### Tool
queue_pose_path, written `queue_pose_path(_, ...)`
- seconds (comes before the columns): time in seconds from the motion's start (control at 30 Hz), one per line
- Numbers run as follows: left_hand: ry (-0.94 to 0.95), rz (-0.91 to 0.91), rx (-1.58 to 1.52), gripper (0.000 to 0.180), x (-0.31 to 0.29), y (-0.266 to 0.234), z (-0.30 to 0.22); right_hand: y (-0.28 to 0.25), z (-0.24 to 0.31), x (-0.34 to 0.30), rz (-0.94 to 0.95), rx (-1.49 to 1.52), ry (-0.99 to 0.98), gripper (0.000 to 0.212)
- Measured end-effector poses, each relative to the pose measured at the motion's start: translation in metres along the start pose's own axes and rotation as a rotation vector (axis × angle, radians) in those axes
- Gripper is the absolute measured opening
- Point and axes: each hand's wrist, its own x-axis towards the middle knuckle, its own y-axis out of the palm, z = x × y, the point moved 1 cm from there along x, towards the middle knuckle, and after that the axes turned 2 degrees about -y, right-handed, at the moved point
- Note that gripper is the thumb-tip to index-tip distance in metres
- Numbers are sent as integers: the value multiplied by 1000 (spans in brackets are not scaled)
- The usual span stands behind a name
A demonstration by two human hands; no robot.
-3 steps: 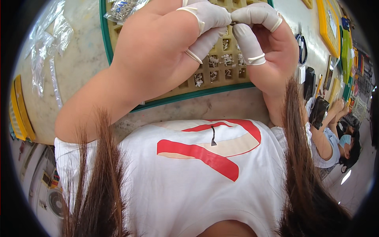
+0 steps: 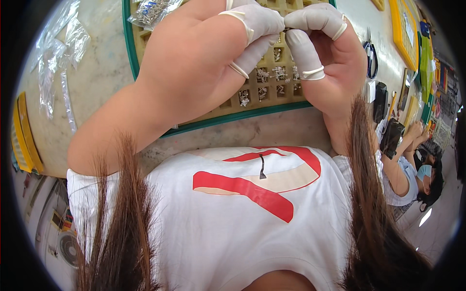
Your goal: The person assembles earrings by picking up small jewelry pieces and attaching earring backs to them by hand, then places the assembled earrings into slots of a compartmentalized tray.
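White finger cots cover fingertips of both hands, which meet above a sectioned tray (image 2: 242, 117) with a green rim and tan compartments. My left hand (image 2: 208, 48) is closed in a pinch. Facing it, my right hand (image 2: 329, 53) pinches thumb and forefinger together, its tips touching the left fingertips. Something tiny and dark sits between them, too small and too covered to name. Below the hands, several compartments hold small silvery pieces (image 2: 279, 73) with thin pins. A clear bag (image 2: 151, 12) of similar pieces rests on the tray's far left corner.
Crumpled clear plastic bags (image 2: 48, 63) lie on the table at left, above a stack of yellow trays (image 2: 26, 133). Dark-handled pliers (image 2: 371, 60), a black box (image 2: 380, 103) and a yellow frame (image 2: 404, 34) are at right. A co-worker (image 2: 405, 179) sits further right.
Both hands keep almost the same place and pinch. The tiny dark thing between the fingertips shows slightly less now.
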Motion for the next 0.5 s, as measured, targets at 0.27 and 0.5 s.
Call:
queue_pose_path(0.27,-116,90,-180,15,-3,-5,-13,11,13,3,6,159,71,12)
queue_pose_path(0.5,21,0,-170,19,-10,4,-10,23,-6,-8,-6,345,167,8)
